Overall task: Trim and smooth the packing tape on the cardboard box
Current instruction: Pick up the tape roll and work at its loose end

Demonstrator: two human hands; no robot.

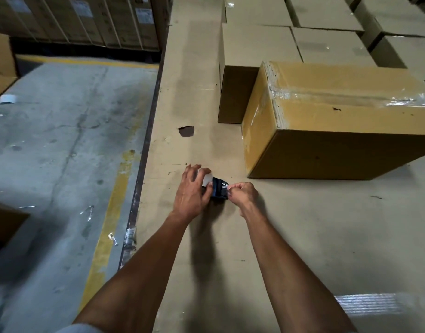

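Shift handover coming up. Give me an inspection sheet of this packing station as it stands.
Surface: flat sheet of brown cardboard as work surface, with scuffs and a dark torn hole.
Job's things: large tan cardboard box with clear packing tape wrinkled along its top seam; dark blue tape dispenser lying on the sheet.
Clutter: tape scraps on the grey concrete floor.
Hands: left hand grips the dispenser; right hand pinches the tape end at it.
Cables: nothing seen.
Surroundings: rows of closed cardboard boxes behind; yellow floor line at left.
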